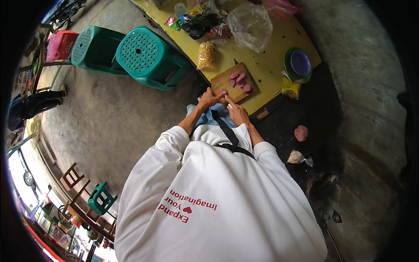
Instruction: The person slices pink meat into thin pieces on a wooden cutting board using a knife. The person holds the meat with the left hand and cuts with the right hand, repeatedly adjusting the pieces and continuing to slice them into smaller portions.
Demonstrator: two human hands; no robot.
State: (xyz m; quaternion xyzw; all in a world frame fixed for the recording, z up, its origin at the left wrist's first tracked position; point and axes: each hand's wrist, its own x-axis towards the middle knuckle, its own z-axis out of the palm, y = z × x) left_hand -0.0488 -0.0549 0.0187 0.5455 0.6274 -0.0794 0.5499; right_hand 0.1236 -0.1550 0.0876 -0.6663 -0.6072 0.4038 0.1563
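Note:
On the near edge of the yellow table (271,88) lies a wooden cutting board (220,80). Several cut pieces of pink food (240,78) rest at its middle and right. My left hand (208,99) reaches over the board's near left corner, its fingers on one pink piece (222,91). Close by on the right, my right hand (238,114) is curled around a slim white object (230,106), perhaps a knife handle, with the index finger stretched toward that piece. Any blade is too small or hidden to make out.
Past the board stand a bag of yellow snacks (206,55), a clear plastic bag (250,28) and stacked plates (300,63). Green plastic stools (140,49) flank the table's left. Right of me, a pink round item (300,133) and a small bag (295,157) lie on a dark surface.

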